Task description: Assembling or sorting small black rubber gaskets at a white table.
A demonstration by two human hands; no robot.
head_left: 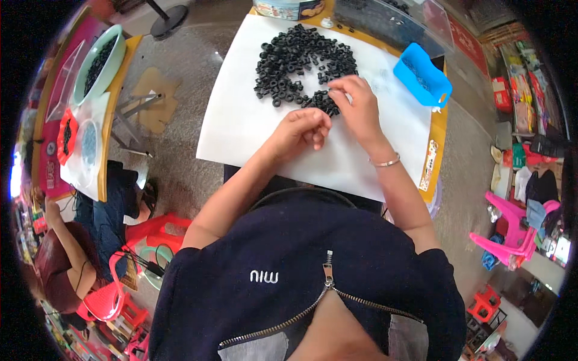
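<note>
"What was the left hand (299, 127) doing?"

"It was curled up over the white sheet (241, 132), right by the near side of the pile. Its thumb was close to its bent fingers. I couldn't tell if they were pinching something tiny."

"And the right hand (359, 105)?"

"It was a bit farther up, at the right side of the pile. Its thumb and pointing finger were bent close to each other. I couldn't tell if they had something between them. There was a shiny bracelet (390, 161) on that wrist."

"What was in the pile?"

"Lots of little black pieces (283, 66), and some looked like rings. They lay on the sheet in a big loop, with a white patch in the middle."

"What else was on that table (441, 129)?"

"A blue tray (418, 54) sat to the right, with small dark bits in it. At the far side were a see-through box (391, 27) and a round tub (288, 9)."

"And farther away?"

"On the left, another table (110, 135) had a pale green bowl (118, 48) of black bits and a red dish (72, 138). Another person (63, 259) sat near it. On the right was a pink chair (513, 225)."
</note>
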